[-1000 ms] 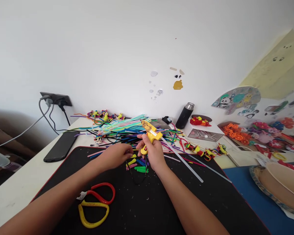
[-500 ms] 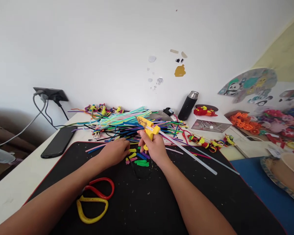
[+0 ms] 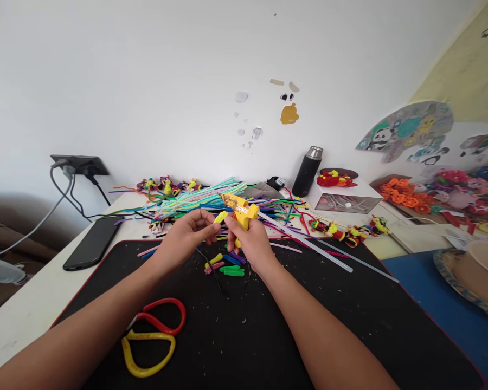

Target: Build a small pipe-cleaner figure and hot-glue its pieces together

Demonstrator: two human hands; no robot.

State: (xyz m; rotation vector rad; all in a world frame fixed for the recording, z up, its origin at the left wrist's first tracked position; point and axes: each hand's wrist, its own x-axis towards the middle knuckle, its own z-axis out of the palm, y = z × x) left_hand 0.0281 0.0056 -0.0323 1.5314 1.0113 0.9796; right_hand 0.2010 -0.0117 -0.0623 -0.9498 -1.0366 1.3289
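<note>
My right hand [image 3: 254,241] is wrapped round a yellow hot glue gun [image 3: 241,210], its dark-stained nozzle pointing up and left. A long clear glue stick [image 3: 309,242] sticks out of the gun's back. In the fingertips of my left hand [image 3: 189,232] is a short folded yellow pipe cleaner piece [image 3: 220,217], close to the right thumb; whether the right fingers touch it I cannot tell. Below the hands, folded pieces lie on the black mat [image 3: 244,330]: a yellow piece [image 3: 213,260], green pieces [image 3: 232,271], and pink, blue and purple ones.
Scissors with red and yellow handles [image 3: 148,352] lie beside my left forearm. A heap of pipe cleaners [image 3: 203,197] lies behind the hands. A phone [image 3: 91,245] is at left. A black flask [image 3: 308,172], a clear-fronted box [image 3: 345,200] and small figures [image 3: 333,230] stand at right.
My left hand has risen from the mat and moved toward the glue gun with a yellow pipe cleaner piece. The glue gun stays in my right hand. The view has shifted slightly.
</note>
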